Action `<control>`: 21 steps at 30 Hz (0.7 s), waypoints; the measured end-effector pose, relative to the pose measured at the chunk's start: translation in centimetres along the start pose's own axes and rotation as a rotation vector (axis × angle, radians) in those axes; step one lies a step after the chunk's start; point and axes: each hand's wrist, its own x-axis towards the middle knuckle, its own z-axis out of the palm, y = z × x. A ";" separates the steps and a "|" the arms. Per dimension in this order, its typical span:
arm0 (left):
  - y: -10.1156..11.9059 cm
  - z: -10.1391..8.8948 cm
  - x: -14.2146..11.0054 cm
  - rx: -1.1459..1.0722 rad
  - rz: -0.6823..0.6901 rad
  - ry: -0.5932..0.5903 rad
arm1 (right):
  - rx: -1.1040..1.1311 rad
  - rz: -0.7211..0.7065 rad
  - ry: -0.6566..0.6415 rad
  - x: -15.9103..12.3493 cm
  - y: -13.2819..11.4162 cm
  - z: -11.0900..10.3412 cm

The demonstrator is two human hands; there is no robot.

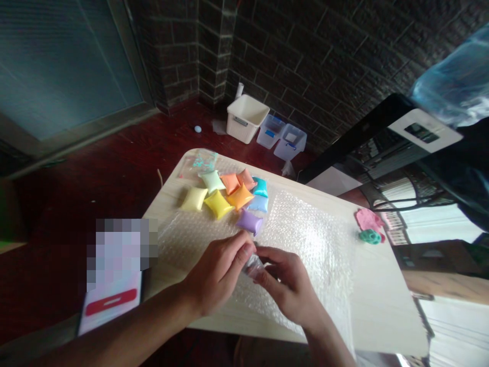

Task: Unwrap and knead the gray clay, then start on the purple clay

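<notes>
Both of my hands meet over the front middle of the table. My left hand [217, 275] pinches a small shiny greyish plastic packet [253, 266] between thumb and fingers. From the other side, the curled fingers of my right hand [291, 285] grip the same packet. Much of it is hidden by the fingers. Just beyond lies a purple pillow-shaped packet [250, 221]. Several similar soft packets are grouped behind it, among them a yellow packet [218, 205], an orange packet [240, 196] and a light blue packet [259, 203]. Bubble wrap [305, 234] lies under my hands.
A clear bag with turquoise bits [204, 160] sits at the table's far left corner. Pink and green lumps [369, 224] lie near the right edge. A phone [110, 306] stands at left. Beyond the table [385, 295], a white basket [244, 122] and clear bins are on the floor.
</notes>
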 end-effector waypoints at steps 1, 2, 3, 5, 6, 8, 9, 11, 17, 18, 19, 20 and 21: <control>0.0 0.0 0.0 0.002 0.007 -0.005 | 0.037 0.001 0.009 0.0 0.0 0.3; 0.0 0.0 0.0 0.000 0.014 -0.010 | 0.074 -0.002 0.018 0.0 -0.1 0.5; 0.0 0.0 -0.1 -0.004 0.020 -0.015 | 0.107 -0.008 0.021 0.1 -0.2 0.7; 0.0 -0.1 -0.2 0.009 0.041 -0.038 | 0.151 -0.015 0.002 0.3 -0.3 0.9; 0.1 -0.2 -0.2 0.036 0.060 -0.059 | 0.167 -0.013 -0.008 0.4 -0.4 0.8; -0.1 -0.5 -0.2 0.145 0.129 -0.101 | 0.201 -0.001 -0.004 0.5 -0.4 0.5; -0.2 -0.6 -0.2 0.223 0.186 -0.107 | 0.208 0.003 0.009 0.6 -0.4 0.2; -0.7 -0.9 0.0 0.362 0.290 -0.114 | 0.190 0.011 0.033 0.7 -0.2 -0.3; -1.9 -1.1 0.6 0.526 0.438 -0.037 | 0.135 0.058 0.022 0.7 0.6 -0.6; -1.9 -1.1 0.7 0.594 0.478 -0.029 | 0.144 0.067 0.022 0.8 0.6 -0.5; -1.9 -1.0 0.7 0.666 0.510 -0.023 | 0.148 0.077 0.027 0.8 0.6 -0.4; -1.9 -0.9 0.7 0.728 0.530 -0.020 | 0.150 0.086 0.037 0.9 0.5 -0.3; -1.8 -0.8 0.7 0.771 0.535 -0.020 | 0.146 0.093 0.047 0.9 0.5 -0.2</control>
